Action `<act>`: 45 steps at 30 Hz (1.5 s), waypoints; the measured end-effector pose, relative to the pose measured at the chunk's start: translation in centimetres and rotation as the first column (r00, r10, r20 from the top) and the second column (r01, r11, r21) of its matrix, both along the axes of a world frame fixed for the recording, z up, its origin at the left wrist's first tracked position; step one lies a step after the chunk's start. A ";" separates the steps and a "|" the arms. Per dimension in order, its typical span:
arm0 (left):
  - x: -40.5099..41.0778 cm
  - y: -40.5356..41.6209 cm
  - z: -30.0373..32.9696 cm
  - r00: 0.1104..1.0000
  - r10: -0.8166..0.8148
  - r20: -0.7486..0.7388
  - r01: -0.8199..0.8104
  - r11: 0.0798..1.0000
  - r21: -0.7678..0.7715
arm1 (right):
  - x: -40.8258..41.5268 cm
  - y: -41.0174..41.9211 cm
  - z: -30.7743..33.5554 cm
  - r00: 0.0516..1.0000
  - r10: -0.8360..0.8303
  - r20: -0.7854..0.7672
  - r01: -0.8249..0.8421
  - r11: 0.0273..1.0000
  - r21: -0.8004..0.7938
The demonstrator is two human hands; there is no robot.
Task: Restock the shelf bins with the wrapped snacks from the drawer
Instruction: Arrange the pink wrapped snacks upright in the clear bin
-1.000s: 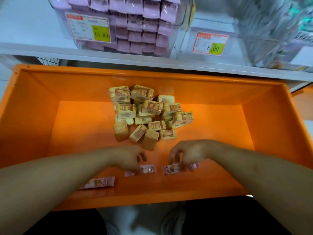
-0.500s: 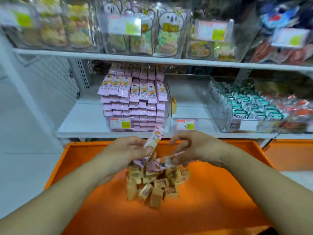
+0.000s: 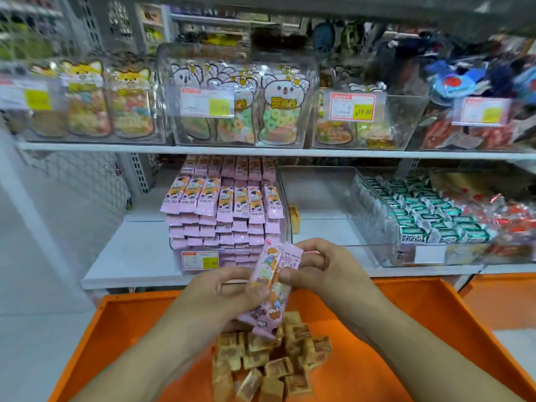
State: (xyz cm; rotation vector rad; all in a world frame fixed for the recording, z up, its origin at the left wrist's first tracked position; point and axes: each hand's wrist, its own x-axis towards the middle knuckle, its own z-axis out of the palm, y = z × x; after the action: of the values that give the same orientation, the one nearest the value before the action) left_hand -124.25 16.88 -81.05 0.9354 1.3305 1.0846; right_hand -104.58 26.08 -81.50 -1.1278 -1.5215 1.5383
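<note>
A small bunch of pink wrapped snack bars is held upright between the two hands, above the open orange drawer and just in front of the lower shelf. The left hand is curled round the lower part of the bunch, the thumb pressed against the wrappers; the right hand is closed on the upper part, the fingertips pinching the top edges as if the bars are being squared into one stack. How many bars are held cannot be told exactly, though at least three wrappers are seen.

Directly behind the hands, the clear shelf bin of matching pink bars is seen stacked high, rows standing on top of rows, so that bin is judged nearly full, with room only for a few more at the front. Beside it, the next clear bin is almost bare; a single tan piece is seen against its left wall. In the drawer, a heap of tan wrapped cubes is left untouched.

The task is therefore judged partly done: the pink bars are gathered and ready to be set into their bin, but are not yet placed, and the tan cubes are still to be moved, most likely into the bare bin
</note>
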 end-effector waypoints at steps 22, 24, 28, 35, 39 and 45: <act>-1.4 0.6 1.2 0.961 0.275 0.017 -0.275 0.961 0.012 | 0.4 0.1 2.7 0.965 -0.143 -0.221 0.106 0.980 -0.170; -0.4 0.3 1.3 0.964 0.264 0.025 -0.265 0.964 0.029 | -0.5 -1.1 1.9 0.990 -0.079 -0.116 0.068 0.993 -0.100; 0.7 -0.1 1.9 0.962 0.265 -0.072 -0.258 0.962 0.093 | -2.4 -3.0 1.0 0.996 -0.044 -0.072 0.042 0.999 -0.025; 0.6 -0.2 3.1 0.870 0.397 -0.292 -0.340 0.913 0.227 | -3.3 -3.5 2.2 0.998 -0.060 0.025 0.053 0.976 0.211; -0.2 -0.1 3.6 0.887 0.359 -0.291 -0.283 0.920 0.272 | -3.4 -3.2 2.9 0.999 0.035 0.020 -0.037 0.985 0.169; -2.8 0.1 4.2 0.878 0.188 -0.439 -0.031 0.940 0.340 | -3.9 -2.1 3.4 0.993 0.115 -0.025 -0.109 0.978 0.179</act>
State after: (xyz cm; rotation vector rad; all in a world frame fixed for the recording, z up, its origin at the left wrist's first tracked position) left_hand -127.04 16.97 -76.86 1.4501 1.6412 1.2395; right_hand -108.45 23.99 -78.14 -0.9231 -1.6866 1.4543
